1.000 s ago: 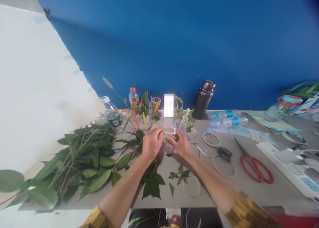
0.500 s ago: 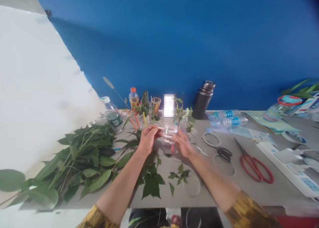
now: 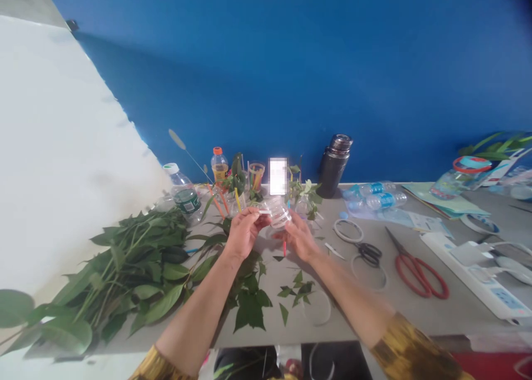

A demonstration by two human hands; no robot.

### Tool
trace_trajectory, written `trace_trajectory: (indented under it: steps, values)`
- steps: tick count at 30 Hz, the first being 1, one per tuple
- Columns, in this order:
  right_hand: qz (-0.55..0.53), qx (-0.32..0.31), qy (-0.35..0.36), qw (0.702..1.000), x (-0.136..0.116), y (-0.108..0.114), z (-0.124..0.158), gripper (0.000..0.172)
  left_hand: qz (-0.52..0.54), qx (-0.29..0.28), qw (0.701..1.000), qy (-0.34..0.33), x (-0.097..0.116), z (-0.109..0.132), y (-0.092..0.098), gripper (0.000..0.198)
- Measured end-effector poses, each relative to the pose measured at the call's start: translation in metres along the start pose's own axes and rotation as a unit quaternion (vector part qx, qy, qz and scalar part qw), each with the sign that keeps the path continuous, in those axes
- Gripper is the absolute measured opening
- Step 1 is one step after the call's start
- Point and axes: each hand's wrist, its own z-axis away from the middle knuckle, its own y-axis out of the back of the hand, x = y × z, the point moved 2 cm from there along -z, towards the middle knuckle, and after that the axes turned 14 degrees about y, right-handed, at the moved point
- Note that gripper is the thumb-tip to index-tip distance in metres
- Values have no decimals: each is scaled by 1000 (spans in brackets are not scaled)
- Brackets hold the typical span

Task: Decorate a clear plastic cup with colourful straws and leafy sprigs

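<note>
My right hand is closed around a clear ribbed plastic cup-like piece, which looks like part of a cut bottle and is tilted. Between the thumb and fingers of my left hand is a narrow white strip, its end touching or very near the clear piece's left side. A red stick-like thing shows just under my right fingers. Cut green leaves lie on the table between my forearms. Behind my hands stands a bright, blurred-out screen.
A pile of leafy branches covers the left side. A large bottle, an orange-capped bottle and a black thermos stand behind. To the right lie a tape roll, black scissors, red-handled scissors and a power strip.
The clear plastic piece has gone from nearly upright to tilted, turned by my right hand. My left hand still pinches the white strip. The whole view has shifted slightly.
</note>
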Motion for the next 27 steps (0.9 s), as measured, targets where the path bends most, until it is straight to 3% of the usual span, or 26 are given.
trace_trajectory:
  steps: [2,6,11,18,24,27]
  values:
    - [28,-3,7,1000,-1,0,2,72,-7,-17,1000,1,2,3,-2,22]
    - [56,9,-3,998,-2,-1,4,61,-13,-69,997,13,6,8,-6,19]
    - [-2,-19,-22,1000,1,-3,4,47,-14,-93,996,2,21,15,-5,17]
    - [-81,-55,-81,992,6,-2,0,46,-74,-115,990,-38,58,39,-4,16]
    - [-82,-54,-70,993,1,-6,2,48,-174,-37,981,-78,67,67,-10,21]
    - [-28,-59,-32,997,-1,-11,6,51,-338,37,928,-153,51,82,-22,9]
